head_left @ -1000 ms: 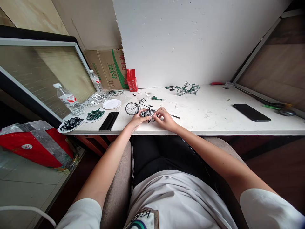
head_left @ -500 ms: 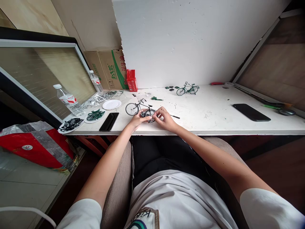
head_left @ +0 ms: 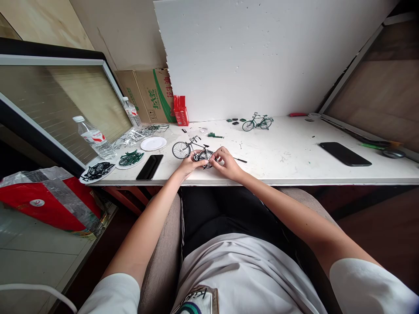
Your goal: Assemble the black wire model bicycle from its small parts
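A black model bicycle [head_left: 182, 150] is held just above the front part of the white table, its front wheel and handlebar pointing left. My left hand [head_left: 190, 165] is closed on the lower frame near the rear wheel, thumb on the near side. At the rear wheel, my right hand [head_left: 225, 162] pinches with thumb and forefinger; the fingers cover whatever small part may be between them. A thin dark rod [head_left: 241, 160] lies on the table just right of my right hand. Farther back stands a green model bicycle [head_left: 258, 123].
On the left are plates with black parts [head_left: 97, 171] and green parts [head_left: 130, 158], a white plate [head_left: 153, 143], a phone [head_left: 149, 167] and water bottles [head_left: 97, 138]. A red box [head_left: 181, 111] and green pieces [head_left: 214, 135] lie behind. Another phone [head_left: 345, 154] is at right.
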Tool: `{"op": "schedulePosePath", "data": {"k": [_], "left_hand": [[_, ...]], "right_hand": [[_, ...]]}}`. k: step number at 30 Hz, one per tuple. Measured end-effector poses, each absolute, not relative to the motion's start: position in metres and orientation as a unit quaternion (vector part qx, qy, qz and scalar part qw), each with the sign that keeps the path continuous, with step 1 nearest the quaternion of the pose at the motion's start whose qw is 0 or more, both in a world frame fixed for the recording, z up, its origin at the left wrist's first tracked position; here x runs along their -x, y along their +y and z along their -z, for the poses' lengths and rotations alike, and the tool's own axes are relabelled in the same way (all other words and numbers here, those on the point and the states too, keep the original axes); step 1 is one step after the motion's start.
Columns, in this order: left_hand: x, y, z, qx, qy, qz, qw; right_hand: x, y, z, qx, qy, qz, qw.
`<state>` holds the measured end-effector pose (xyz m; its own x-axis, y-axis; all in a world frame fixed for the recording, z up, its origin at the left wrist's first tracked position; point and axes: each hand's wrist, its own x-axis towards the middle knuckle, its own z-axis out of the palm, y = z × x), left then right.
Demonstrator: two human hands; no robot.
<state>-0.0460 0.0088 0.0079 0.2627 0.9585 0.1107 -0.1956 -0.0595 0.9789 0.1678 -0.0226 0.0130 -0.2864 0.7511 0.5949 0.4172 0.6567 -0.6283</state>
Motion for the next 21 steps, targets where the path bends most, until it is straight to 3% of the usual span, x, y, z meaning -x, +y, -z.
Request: {"op": "schedulePosePath", "data": {"k": [17,21], "left_hand": [[0.045,0.010,-0.007,-0.537,0.365,-0.490,0.582],[0.045,0.010,-0.007,-0.536,0.368,-0.487,0.583]], "right_hand": [[-0.173,-0.015,-0.017,0.404,-0.744,-0.182,0.500],[-0.201,-0.004,-0.033,0.460,-0.760,-0.116,0.445]]}}
